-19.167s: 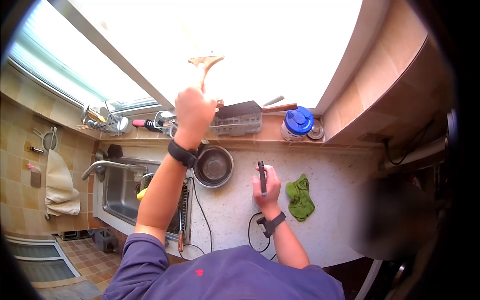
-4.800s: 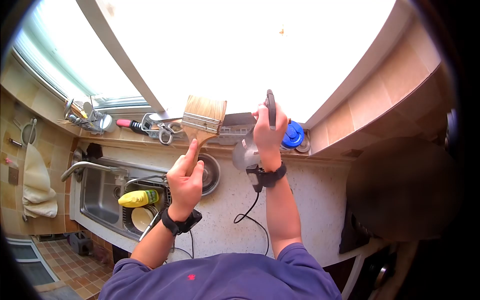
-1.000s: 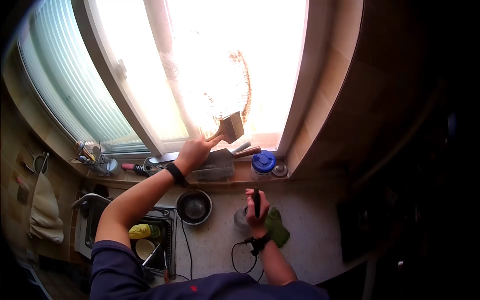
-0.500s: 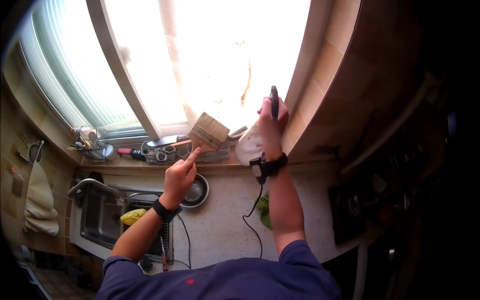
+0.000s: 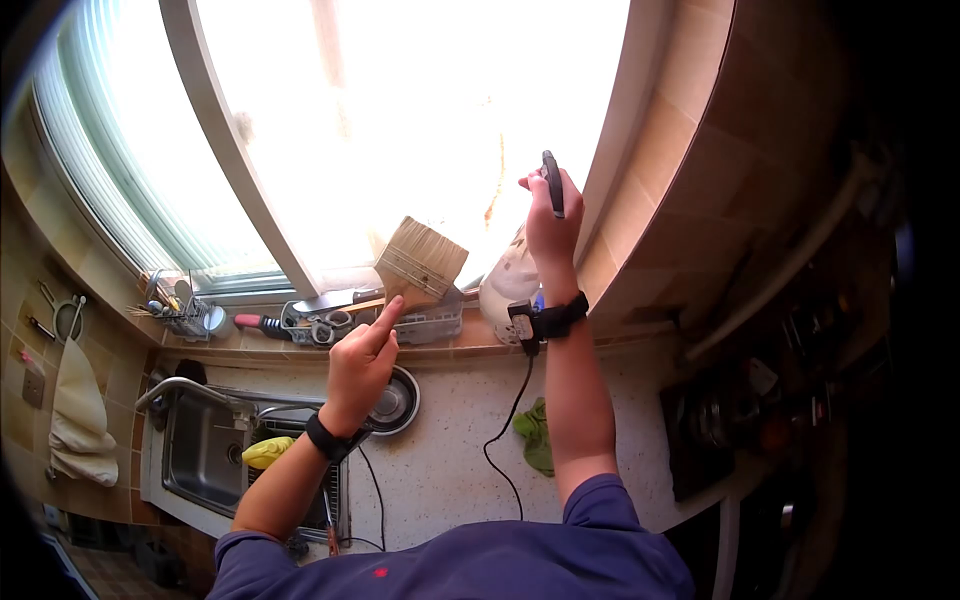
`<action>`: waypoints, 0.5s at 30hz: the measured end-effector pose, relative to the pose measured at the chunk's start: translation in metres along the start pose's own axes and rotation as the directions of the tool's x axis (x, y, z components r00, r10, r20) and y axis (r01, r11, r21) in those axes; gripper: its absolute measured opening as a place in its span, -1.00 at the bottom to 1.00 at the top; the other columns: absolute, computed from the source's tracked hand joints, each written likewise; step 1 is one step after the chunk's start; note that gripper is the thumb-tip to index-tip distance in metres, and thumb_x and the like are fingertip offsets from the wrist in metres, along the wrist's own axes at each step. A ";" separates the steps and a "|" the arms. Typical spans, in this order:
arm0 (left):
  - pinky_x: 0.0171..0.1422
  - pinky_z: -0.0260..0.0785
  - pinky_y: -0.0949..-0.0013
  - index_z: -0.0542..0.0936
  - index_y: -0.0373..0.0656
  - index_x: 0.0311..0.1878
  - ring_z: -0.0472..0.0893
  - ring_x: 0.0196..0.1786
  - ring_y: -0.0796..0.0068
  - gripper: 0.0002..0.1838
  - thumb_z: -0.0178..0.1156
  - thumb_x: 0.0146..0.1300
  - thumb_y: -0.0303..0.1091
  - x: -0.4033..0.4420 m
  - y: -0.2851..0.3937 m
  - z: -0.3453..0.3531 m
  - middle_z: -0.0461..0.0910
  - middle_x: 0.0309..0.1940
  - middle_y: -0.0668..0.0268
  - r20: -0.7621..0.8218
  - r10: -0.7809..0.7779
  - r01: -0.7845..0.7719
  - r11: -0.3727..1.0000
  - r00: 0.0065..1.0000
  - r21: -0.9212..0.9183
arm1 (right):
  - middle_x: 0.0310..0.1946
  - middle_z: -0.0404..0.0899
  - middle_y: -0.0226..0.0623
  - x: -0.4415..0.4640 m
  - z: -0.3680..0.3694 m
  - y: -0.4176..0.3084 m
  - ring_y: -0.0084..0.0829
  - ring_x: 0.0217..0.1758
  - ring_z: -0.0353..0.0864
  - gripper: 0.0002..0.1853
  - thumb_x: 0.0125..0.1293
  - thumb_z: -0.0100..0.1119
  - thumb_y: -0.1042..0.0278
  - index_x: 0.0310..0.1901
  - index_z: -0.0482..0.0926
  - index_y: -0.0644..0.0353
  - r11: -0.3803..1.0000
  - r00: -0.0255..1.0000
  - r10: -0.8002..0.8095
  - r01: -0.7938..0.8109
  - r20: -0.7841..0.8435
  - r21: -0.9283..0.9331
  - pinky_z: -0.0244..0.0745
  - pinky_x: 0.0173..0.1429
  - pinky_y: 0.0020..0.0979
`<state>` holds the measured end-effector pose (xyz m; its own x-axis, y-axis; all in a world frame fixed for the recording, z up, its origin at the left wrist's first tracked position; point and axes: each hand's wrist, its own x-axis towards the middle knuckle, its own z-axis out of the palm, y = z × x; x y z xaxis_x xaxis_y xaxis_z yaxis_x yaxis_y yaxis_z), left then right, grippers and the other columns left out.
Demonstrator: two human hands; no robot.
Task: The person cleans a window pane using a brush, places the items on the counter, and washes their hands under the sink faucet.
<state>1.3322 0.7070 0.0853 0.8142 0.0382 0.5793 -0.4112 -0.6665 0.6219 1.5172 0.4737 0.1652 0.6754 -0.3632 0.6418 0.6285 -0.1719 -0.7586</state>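
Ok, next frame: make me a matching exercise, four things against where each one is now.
1. Wide brush
2. Green cloth
3. Cream towel
4. Spray bottle

A. Hanging against the tiled wall
B. In the right hand, in front of the bright window
C. In the left hand, bristles up
D. Lying on the pale counter

Right pairs: 1-C, 2-D, 3-A, 4-B
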 end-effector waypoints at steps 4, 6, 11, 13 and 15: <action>-0.33 0.40 0.33 0.59 0.11 0.42 0.39 -0.54 0.49 -0.41 0.25 0.33 -0.56 0.005 0.006 0.006 0.38 -0.59 0.27 -0.020 0.005 -0.005 1.000 1.000 -0.021 | -0.53 0.64 -0.26 0.004 -0.008 -0.003 -0.42 -0.46 0.59 -0.74 0.36 0.12 0.27 -0.31 0.63 0.31 0.965 0.975 0.215 -0.204 0.049 -0.167 0.49 -0.25 -0.35; -0.34 0.39 0.36 0.60 0.09 0.40 0.37 -0.55 0.51 -0.42 0.25 0.32 -0.57 0.003 0.008 0.008 0.38 -0.59 0.29 -0.020 -0.004 0.003 0.999 1.000 -0.033 | -0.53 0.65 -0.26 0.006 -0.013 -0.004 -0.42 -0.46 0.60 -0.74 0.36 0.13 0.26 -0.31 0.63 0.31 0.965 0.972 0.224 -0.210 0.078 -0.155 0.49 -0.25 -0.35; -0.33 0.38 0.37 0.60 0.06 0.40 0.36 -0.54 0.53 -0.42 0.25 0.32 -0.58 0.003 0.010 0.012 0.37 -0.59 0.28 -0.036 -0.004 0.001 0.998 0.999 -0.066 | -0.59 0.64 -0.30 0.005 -0.011 0.004 -0.35 -0.48 0.62 -0.67 0.37 0.15 0.17 -0.43 0.60 0.26 0.984 0.985 0.141 -0.129 0.098 -0.122 0.50 -0.24 -0.32; -0.33 0.38 0.37 0.60 0.06 0.41 0.36 -0.53 0.53 -0.42 0.25 0.32 -0.59 0.005 0.010 0.010 0.38 -0.59 0.27 -0.038 -0.012 0.009 0.997 0.999 -0.079 | -0.56 0.66 -0.29 0.001 -0.016 0.001 -0.36 -0.47 0.61 -0.68 0.36 0.15 0.15 -0.41 0.63 0.25 0.919 0.942 0.314 -0.271 0.116 -0.288 0.50 -0.24 -0.32; -0.32 0.38 0.37 0.60 0.05 0.41 0.37 -0.53 0.53 -0.42 0.25 0.32 -0.59 0.006 0.012 0.008 0.38 -0.59 0.27 -0.040 -0.013 0.010 0.997 0.999 -0.076 | -0.55 0.69 -0.28 -0.001 -0.018 0.015 -0.33 -0.47 0.65 -0.68 0.34 0.17 0.11 -0.41 0.64 0.21 0.936 0.959 0.271 -0.241 0.088 -0.255 0.50 -0.24 -0.29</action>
<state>1.3355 0.6936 0.0918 0.8024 0.0764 0.5919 -0.4331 -0.6077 0.6657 1.5190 0.4549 0.1508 0.8513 -0.3145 0.4199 0.3272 -0.3074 -0.8936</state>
